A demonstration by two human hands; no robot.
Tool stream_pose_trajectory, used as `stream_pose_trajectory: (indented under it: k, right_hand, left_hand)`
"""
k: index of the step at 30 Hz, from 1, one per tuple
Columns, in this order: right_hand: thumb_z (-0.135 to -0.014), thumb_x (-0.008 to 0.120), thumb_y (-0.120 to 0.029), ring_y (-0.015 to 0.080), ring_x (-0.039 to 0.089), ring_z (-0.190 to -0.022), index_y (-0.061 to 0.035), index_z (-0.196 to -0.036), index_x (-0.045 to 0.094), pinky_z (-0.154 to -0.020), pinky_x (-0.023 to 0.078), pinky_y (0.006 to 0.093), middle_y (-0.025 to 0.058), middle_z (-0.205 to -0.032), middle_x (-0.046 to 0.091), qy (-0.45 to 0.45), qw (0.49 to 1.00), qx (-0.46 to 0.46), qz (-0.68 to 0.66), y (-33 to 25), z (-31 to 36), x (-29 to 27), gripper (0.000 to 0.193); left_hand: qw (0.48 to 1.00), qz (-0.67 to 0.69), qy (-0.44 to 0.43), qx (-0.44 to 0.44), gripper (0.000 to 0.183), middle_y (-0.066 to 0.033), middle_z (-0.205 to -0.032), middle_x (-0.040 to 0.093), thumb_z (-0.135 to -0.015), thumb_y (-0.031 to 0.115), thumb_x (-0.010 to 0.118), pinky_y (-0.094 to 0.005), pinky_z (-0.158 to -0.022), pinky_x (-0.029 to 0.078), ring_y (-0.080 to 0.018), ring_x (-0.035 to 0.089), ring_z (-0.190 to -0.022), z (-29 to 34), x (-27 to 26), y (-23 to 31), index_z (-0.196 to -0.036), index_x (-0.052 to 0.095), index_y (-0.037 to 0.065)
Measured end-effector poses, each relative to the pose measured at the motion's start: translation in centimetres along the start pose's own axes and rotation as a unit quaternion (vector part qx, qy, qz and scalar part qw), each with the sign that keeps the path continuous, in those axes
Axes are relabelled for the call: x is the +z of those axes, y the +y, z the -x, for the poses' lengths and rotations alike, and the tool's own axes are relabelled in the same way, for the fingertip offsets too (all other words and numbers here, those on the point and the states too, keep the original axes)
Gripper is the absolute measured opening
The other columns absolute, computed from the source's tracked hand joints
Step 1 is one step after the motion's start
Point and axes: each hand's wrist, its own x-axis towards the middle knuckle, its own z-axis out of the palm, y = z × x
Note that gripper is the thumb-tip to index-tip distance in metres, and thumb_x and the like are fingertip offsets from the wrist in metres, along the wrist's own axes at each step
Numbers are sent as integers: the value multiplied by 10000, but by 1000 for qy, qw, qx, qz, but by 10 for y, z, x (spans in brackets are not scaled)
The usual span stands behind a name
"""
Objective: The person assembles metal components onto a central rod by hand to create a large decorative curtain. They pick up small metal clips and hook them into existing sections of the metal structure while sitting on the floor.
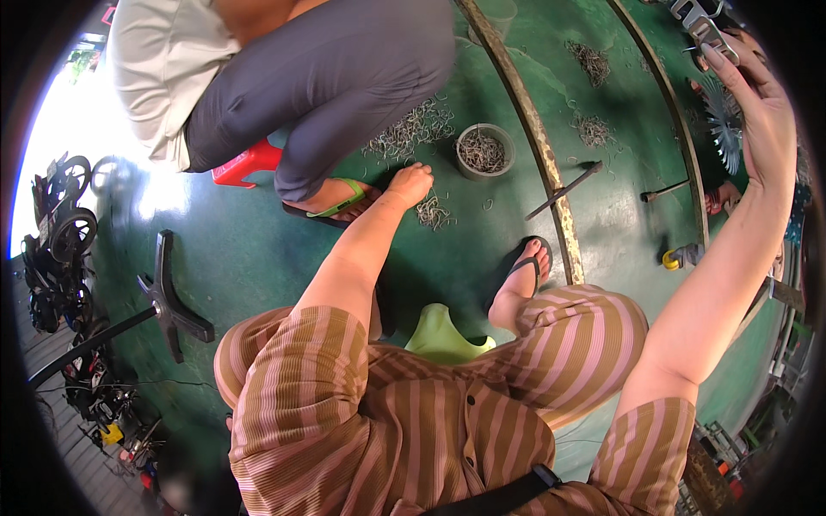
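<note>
My left hand is low over the green floor, its fingers curled together beside a small heap of bent metal hooks. What lies inside those fingers is hidden. Raised far to the upper right, my right hand pinches a flat, bent metal piece between thumb and fingers. A clear round tub full of similar hooks stands to the right of my left hand. Beyond that hand a larger heap of hooks spreads over the floor.
A person in grey trousers squats close by at upper left, near a red stool. Long worn metal bars cross on the right, with a rod against one. More hook piles lie beyond. A black stand base is at left.
</note>
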Motion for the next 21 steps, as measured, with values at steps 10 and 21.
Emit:
stream_pose_trajectory:
  k: [10,21]
  right_hand:
    - [-809,646,-124,119,526,-963,-7,-1045,632,-890,365,246,52,-1015,605,29,999,26,11,-21,7,10,263]
    - [-814,636,-96,140,556,-962,0,-1032,633,-889,396,263,82,-1019,625,27,998,-39,46,-28,3,11,238]
  left_hand:
    - [962,117,110,-221,109,-131,-881,606,-746,110,564,-416,-734,495,-319,597,-853,-18,15,17,-770,656,57]
    - [737,153,490,-440,53,-136,-769,605,-710,73,632,-399,-675,468,-311,581,-732,-20,36,-33,-762,626,65]
